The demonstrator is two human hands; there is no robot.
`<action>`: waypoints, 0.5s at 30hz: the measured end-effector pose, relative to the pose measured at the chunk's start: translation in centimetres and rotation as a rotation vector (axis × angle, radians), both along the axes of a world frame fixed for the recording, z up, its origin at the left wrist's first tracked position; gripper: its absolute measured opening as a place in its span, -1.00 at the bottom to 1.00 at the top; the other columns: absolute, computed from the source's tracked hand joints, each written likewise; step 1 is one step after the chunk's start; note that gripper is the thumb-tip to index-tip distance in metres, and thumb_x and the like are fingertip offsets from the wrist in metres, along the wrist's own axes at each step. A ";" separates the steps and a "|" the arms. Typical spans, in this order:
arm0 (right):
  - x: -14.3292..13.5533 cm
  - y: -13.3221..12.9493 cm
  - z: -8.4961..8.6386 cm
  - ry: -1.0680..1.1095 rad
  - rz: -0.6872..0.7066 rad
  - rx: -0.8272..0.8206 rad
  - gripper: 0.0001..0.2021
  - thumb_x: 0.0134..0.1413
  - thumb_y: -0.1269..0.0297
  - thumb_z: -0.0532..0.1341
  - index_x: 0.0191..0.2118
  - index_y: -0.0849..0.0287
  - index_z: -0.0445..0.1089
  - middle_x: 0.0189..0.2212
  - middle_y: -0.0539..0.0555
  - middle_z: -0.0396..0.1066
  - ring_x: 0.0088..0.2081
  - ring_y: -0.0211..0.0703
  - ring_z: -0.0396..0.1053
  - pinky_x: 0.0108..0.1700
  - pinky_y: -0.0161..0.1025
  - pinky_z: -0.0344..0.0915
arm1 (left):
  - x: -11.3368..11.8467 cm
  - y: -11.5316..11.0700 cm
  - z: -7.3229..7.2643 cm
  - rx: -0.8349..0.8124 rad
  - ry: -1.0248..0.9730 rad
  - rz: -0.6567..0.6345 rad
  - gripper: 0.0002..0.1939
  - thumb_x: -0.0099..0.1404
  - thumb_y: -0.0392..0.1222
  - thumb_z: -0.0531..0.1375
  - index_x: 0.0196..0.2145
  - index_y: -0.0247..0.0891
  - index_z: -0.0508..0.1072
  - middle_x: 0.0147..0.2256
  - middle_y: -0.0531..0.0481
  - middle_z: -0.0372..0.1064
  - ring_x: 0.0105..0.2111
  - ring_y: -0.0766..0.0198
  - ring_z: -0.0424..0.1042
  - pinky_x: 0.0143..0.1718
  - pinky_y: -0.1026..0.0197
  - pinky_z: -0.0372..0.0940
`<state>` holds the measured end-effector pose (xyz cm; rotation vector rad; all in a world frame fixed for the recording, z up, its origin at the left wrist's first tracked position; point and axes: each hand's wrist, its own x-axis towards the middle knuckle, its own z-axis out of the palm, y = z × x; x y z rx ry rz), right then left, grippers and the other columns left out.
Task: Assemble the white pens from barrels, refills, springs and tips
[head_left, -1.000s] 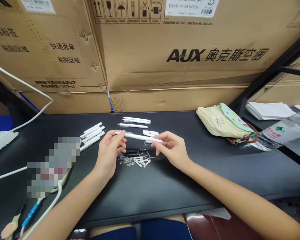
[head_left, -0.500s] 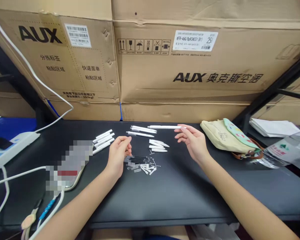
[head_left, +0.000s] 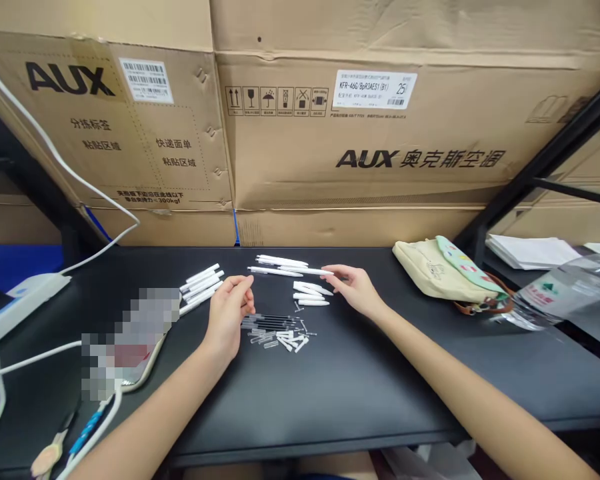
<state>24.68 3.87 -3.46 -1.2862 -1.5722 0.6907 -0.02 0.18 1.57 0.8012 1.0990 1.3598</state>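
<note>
the right hand, right of the frame's centre, has its thumb and fingers pinched on the pointed end of a slim white plastic pen, which lies level at the centre of the frame. the left hand, left of centre, is loosely curled with thumb near forefinger; whether anything sits between them i cannot tell.

with the grip so far toward one end, the pen's other end could swing and knock the finished-looking white pens just beside it, and smooth barrels like these might roll. the left hand is close to the thin dark refills, so a careless drag could fan them into the short clear plastic tubes and small white clips below the centre. the tiny metallic-looking pieces there seem easiest to lose if brushed.

as for containers, the cream fabric pouch with a mint flap at the right looks closed, its contents hidden. the clear plastic bottle at the right edge leans over; i cannot tell whether it holds liquid. the large brown cardboard carton across the top shows only its outside.
</note>
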 end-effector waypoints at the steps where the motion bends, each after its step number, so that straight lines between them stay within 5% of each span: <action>1: 0.0 0.3 0.1 -0.096 0.004 0.032 -0.67 0.05 0.11 0.18 -0.21 0.27 0.49 -0.35 0.15 0.53 -0.51 -0.24 0.38 -0.52 -0.29 0.35 | 0.0 0.0 0.0 -0.001 -0.003 0.000 -0.66 -0.08 -0.08 0.36 -0.47 -0.28 0.31 -0.63 0.19 0.17 -0.64 0.47 0.16 -0.60 0.40 0.13; 6: -1.1 2.5 0.4 -0.551 0.087 0.250 -0.81 0.05 0.40 0.15 -0.29 0.22 0.52 -0.37 0.12 0.51 -0.42 -0.19 0.36 -0.36 -0.24 0.35 | -0.2 0.2 0.2 0.030 0.042 -0.025 -0.69 -0.04 -0.07 0.33 -0.47 -0.27 0.31 -0.64 0.18 0.19 -0.65 0.48 0.17 -0.60 0.40 0.13; 15: -3.1 4.2 0.4 -0.622 0.120 0.303 -0.85 0.02 0.47 0.17 -0.38 0.21 0.51 -0.40 0.14 0.48 -0.33 -0.10 0.35 -0.23 -0.16 0.29 | 0.6 -0.7 -0.6 0.207 0.510 -0.476 -0.76 0.15 -0.04 0.20 -0.45 -0.26 0.30 -0.60 0.10 0.27 -0.66 0.42 0.21 -0.62 0.35 0.16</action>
